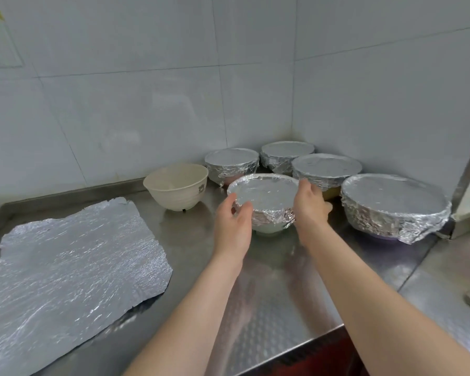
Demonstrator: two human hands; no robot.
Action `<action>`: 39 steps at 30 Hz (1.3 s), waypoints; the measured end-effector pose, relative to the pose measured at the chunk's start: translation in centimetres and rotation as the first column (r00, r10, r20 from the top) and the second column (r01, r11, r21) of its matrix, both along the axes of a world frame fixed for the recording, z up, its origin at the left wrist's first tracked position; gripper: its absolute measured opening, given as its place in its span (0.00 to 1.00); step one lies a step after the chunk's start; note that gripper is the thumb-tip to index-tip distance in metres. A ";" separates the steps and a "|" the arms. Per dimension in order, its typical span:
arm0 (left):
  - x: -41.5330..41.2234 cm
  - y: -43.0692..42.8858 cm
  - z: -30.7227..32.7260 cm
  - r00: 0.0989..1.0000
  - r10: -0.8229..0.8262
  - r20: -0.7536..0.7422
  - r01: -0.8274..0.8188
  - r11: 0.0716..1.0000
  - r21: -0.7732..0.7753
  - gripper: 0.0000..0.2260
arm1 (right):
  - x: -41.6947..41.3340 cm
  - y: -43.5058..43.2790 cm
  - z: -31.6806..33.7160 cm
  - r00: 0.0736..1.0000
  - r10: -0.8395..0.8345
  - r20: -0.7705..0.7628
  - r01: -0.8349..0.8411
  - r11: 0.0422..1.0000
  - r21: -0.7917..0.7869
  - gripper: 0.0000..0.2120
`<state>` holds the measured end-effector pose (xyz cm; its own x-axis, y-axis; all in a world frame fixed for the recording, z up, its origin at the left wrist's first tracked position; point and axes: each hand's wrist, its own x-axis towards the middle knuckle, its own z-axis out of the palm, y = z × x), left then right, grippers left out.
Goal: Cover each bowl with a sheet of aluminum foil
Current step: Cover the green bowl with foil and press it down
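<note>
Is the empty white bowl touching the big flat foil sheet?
Apart. The head view shows a strip of steel counter between the cream bowl and the flat foil sheet.

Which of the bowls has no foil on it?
The cream bowl at the left of the group: its top is open, while the other five bowls are wrapped in foil.
</note>
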<state>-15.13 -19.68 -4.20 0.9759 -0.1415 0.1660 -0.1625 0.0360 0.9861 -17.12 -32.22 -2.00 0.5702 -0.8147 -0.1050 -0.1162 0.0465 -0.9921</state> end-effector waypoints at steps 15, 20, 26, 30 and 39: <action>5.2 -3.2 -1.1 0.994 -0.008 0.106 -0.003 0.994 0.106 0.25 | 4.4 -0.5 -1.9 0.963 0.181 0.201 -0.195 0.979 0.050 0.31; 5.2 -3.2 -1.2 0.996 -0.039 0.085 0.031 0.996 0.088 0.27 | 4.6 -0.7 -1.9 0.958 0.197 0.210 -0.212 0.976 0.051 0.31; 4.0 -1.3 0.3 0.996 -0.063 0.063 0.058 0.995 0.079 0.32 | 2.6 0.6 -1.1 0.966 0.116 0.231 -0.108 0.993 -0.048 0.28; 1.6 2.8 2.2 0.982 -0.144 0.122 0.106 0.955 0.277 0.23 | 0.2 3.0 -0.2 0.953 0.057 0.296 -0.007 0.986 -0.166 0.25; -3.8 20.0 -0.3 0.954 -0.260 0.151 -0.061 0.324 0.944 0.20 | -2.5 12.9 0.5 0.612 0.766 -0.196 -0.786 0.561 -0.260 0.23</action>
<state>-18.90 0.32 -4.49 0.8904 -0.4508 0.0627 -0.4477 -0.8428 0.2987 -19.59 -19.30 -1.52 0.9986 -0.0528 0.0005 -0.0193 -0.3739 -0.9273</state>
